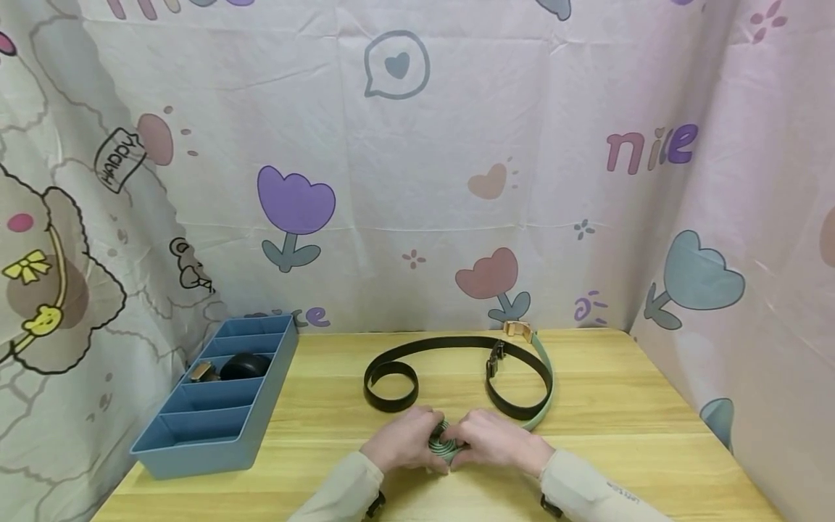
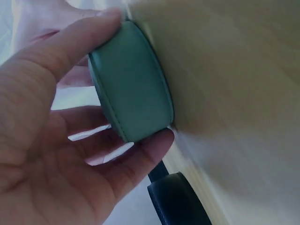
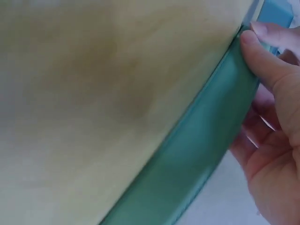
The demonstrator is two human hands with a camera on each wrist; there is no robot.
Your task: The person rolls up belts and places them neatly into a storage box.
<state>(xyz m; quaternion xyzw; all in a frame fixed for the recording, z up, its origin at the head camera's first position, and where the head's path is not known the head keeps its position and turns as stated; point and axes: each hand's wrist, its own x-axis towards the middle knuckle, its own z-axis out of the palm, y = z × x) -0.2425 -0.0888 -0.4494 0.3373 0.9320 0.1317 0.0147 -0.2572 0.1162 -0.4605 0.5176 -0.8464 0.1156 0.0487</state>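
A light green belt [image 1: 443, 447] is partly wound into a coil standing on its edge near the front of the table. My left hand [image 1: 406, 439] grips the coil from the left; in the left wrist view, thumb and fingers curl round the green roll [image 2: 133, 86]. From the other side my right hand [image 1: 497, 439] pinches the belt where it meets the coil, and the green strap [image 3: 187, 136] runs off past it in the right wrist view. Its loose length curves round to a gold buckle [image 1: 518, 331] at the back, beside a black belt [image 1: 450, 343].
The black belt lies loosely looped behind my hands, with a small coil at left and a dark buckle [image 1: 495, 358] at right. On the left stands a blue divided tray [image 1: 270, 406] holding a rolled black belt [image 1: 245, 366] and a gold buckle [image 1: 203, 373]. Printed curtains enclose the wooden table.
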